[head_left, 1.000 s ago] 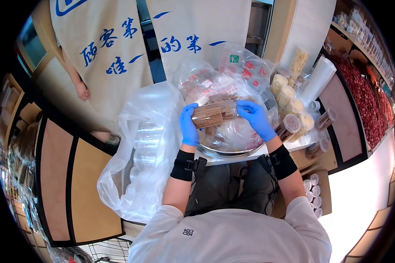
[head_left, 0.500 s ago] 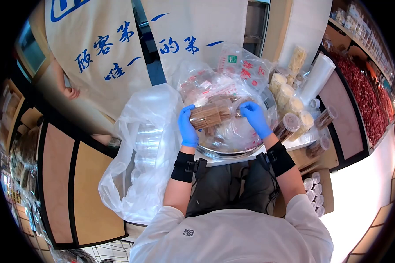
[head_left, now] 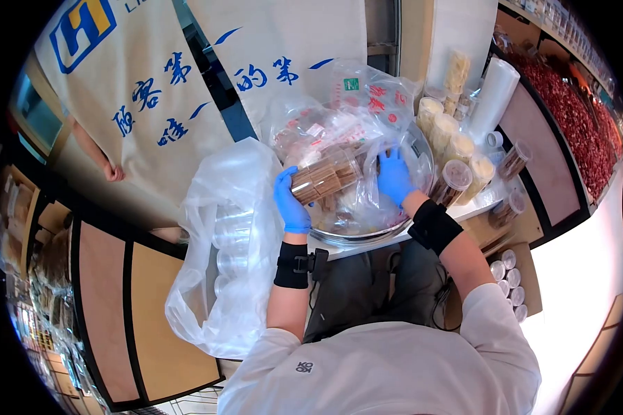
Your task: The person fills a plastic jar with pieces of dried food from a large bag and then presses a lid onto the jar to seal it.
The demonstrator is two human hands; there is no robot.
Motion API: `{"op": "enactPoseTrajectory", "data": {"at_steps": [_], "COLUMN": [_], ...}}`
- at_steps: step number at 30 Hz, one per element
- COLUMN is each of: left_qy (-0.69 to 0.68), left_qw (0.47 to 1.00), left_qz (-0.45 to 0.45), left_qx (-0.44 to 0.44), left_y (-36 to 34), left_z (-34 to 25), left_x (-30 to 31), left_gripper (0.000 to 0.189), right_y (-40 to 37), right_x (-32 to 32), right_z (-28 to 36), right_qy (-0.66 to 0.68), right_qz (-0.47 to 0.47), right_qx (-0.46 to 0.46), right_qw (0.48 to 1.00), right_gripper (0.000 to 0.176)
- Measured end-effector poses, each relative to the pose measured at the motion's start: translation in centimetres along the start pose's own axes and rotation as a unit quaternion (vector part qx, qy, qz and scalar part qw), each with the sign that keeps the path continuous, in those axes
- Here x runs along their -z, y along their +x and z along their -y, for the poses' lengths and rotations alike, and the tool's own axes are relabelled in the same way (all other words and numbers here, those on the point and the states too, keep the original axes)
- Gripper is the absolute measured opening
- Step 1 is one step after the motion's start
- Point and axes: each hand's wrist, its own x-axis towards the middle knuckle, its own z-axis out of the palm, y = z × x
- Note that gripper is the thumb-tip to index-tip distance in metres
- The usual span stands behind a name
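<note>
Wrapped round the base end of a clear plastic jar [head_left: 327, 178] is my left hand [head_left: 291, 202], in a blue glove. Brown sticks fill the jar, which lies tilted with its other end toward the right. My right hand [head_left: 396, 180], also gloved in blue, is over the right side of a clear plastic bag [head_left: 349, 220]. Its fingers stretch out and apart at the bag's folds, their tips partly hidden by the plastic. The bag lies in a round metal basin [head_left: 422, 149] and has brown pieces inside.
A white plastic bag [head_left: 199, 304] of clear empty jars stands left. Filled jars [head_left: 457, 149] and a plastic roll [head_left: 493, 100] line the right of the table. Lidded containers [head_left: 509, 277] sit in a box lower right. A person's hand [head_left: 114, 171] shows beside the hanging cloth.
My right hand has moved slightly down and its fingers have gone from a pinch to stretched out at the bag. The jar stays in my left hand. The view has shifted.
</note>
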Motion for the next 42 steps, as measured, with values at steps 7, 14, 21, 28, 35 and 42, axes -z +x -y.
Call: {"op": "enactPoseTrajectory", "data": {"at_steps": [7, 14, 21, 28, 35, 42], "left_qy": [0.012, 0.023, 0.021, 0.022, 0.029, 0.017], "left_qw": [1.0, 1.0, 1.0, 1.0, 0.999, 1.0], "left_qz": [0.006, 0.013, 0.011, 0.008, 0.017, 0.013], "left_qx": [-0.003, -0.005, 0.004, 0.002, -0.002, -0.001], "left_y": [-0.1, 0.0, 0.1, 0.1, 0.0, 0.1], "left_z": [0.0, 0.0, 0.5, 0.7, 0.6, 0.6], "left_x": [-0.1, -0.2, 0.1, 0.1, 0.1, 0.2], "left_gripper": [0.03, 0.03, 0.031, 0.031, 0.035, 0.032], "right_y": [0.7, 1.6, 1.3, 2.1, -0.1, 0.5], "right_x": [2.5, 1.3, 2.0, 4.0, -0.2, 0.7], "right_z": [0.6, -0.1, 0.0, -0.1, -0.1, -0.1], "right_qy": [0.017, 0.036, 0.097, 0.117, 0.032, 0.156], "right_qz": [0.188, 0.19, 0.069, 0.164, 0.077, 0.183], "right_qx": [-0.171, -0.12, -0.207, -0.198, -0.08, -0.101], "right_qw": [0.967, 0.974, 0.971, 0.959, 0.993, 0.965], "right_gripper": [0.09, 0.084, 0.066, 0.076, 0.058, 0.047]}}
